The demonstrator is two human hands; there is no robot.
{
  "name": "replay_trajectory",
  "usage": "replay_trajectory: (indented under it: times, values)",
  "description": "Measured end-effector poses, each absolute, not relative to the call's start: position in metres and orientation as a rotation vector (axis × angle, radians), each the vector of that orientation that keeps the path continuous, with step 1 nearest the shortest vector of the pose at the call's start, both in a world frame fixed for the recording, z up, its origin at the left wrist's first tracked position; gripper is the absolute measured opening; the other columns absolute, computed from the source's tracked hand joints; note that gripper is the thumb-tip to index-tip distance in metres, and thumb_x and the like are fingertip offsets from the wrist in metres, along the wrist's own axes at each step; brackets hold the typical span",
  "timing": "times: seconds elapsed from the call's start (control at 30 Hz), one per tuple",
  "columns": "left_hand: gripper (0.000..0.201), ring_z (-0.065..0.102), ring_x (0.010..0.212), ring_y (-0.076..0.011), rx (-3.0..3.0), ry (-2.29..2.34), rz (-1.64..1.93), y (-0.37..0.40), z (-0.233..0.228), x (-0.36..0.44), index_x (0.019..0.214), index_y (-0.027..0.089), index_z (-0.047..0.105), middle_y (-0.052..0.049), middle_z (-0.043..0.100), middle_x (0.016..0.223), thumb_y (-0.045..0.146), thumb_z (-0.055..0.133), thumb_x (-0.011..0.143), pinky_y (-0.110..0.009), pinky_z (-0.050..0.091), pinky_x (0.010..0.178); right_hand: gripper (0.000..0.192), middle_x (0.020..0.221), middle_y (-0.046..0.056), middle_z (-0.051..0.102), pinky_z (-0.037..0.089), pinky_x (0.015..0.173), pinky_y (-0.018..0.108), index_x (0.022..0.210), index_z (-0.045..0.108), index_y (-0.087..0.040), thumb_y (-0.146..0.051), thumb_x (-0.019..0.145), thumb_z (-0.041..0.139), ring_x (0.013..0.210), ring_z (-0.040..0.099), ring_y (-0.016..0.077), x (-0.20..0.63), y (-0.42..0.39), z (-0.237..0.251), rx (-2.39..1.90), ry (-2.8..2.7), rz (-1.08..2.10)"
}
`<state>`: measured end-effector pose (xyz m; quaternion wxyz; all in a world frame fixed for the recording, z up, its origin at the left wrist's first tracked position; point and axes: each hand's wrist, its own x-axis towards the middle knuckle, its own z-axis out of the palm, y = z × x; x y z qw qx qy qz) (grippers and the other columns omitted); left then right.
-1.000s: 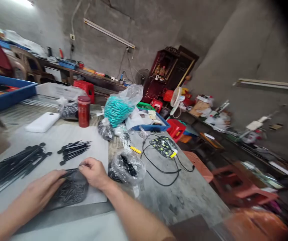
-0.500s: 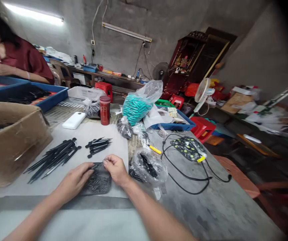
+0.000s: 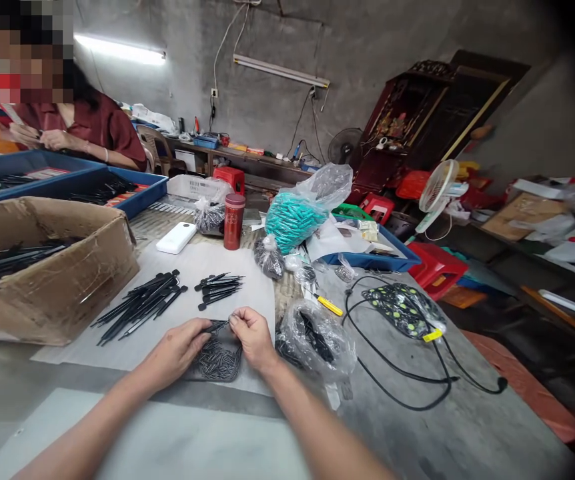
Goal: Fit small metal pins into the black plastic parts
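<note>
Pinching one black stick [image 3: 219, 326] between both hands: left hand [image 3: 176, 352] and right hand [image 3: 254, 337] grip opposite ends, long axis left-right, above pin pile [image 3: 217, 360].

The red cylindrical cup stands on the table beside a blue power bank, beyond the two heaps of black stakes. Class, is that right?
Not quite. The head view shows the red cylindrical cup beside a white power bank, not a blue one. Both do lie beyond the two heaps of black stakes.
</note>
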<state>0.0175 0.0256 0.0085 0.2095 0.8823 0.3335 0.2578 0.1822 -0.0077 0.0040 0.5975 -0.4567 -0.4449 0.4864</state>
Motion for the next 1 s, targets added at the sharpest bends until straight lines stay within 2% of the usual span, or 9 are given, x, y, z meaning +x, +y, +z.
replay_trajectory:
  times: [0.57, 1.0]
  values:
    - [0.018, 0.057, 0.071, -0.0123, 2.510, 0.902, 0.729, 0.0241, 0.0040, 0.0175, 0.094, 0.019, 0.049, -0.001, 0.060, 0.079, 0.025, 0.035, 0.086, -0.022, 0.046, 0.064, 0.017, 0.052, -0.005, 0.040, 0.027, 0.048, 0.022, 0.061, 0.046, -0.018, -0.031, 0.070, 0.050, 0.048, 0.033, 0.0080, 0.1794, -0.0096, 0.0046, -1.116, -1.087, 1.003]
    - [0.019, 0.057, 0.074, -0.0125, 2.434, 0.921, 0.676, 0.0247, 0.0058, 0.0176, 0.096, 0.020, 0.050, 0.000, 0.061, 0.082, 0.027, 0.034, 0.086, -0.022, 0.045, 0.067, 0.017, 0.052, -0.005, 0.041, 0.027, 0.047, 0.022, 0.061, 0.046, -0.017, -0.031, 0.068, 0.052, 0.048, 0.033, 0.0079, 0.1786, -0.0097, 0.0044, -1.094, -1.032, 1.044]
